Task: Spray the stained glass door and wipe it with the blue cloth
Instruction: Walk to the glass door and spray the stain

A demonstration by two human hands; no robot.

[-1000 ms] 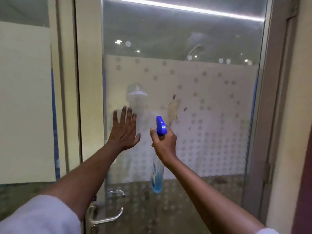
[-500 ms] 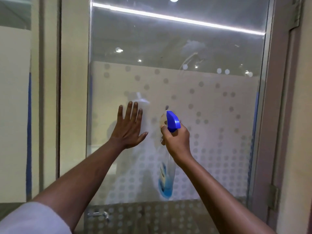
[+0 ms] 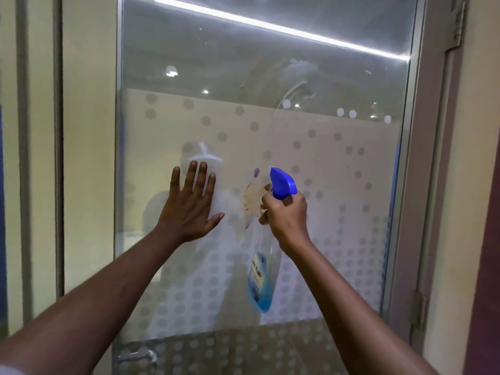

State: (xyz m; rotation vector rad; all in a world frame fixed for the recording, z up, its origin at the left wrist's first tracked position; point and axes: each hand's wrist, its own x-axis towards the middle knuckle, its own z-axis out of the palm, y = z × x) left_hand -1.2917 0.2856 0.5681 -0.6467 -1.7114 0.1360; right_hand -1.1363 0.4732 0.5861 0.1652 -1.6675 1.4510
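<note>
The glass door [image 3: 324, 163] with a frosted dotted band fills the view. A brownish stain [image 3: 253, 196] sits on the glass at mid height. My right hand [image 3: 286, 216] grips a clear spray bottle [image 3: 261, 280] of blue liquid just right of the stain, with the blue trigger head [image 3: 282, 184] pointing left at the stain. My left hand [image 3: 189, 207] lies flat on the glass left of the stain, fingers spread. No blue cloth is in view.
A grey door frame with a hinge [image 3: 418, 311] runs down the right side. A cream wall panel [image 3: 86, 131] stands to the left. Part of a metal door handle [image 3: 138, 354] shows at the bottom left.
The view has tilted upward, so the handle has dropped toward the bottom edge. The spray bottle has moved closer to the stain; my left hand stays flat on the glass.
</note>
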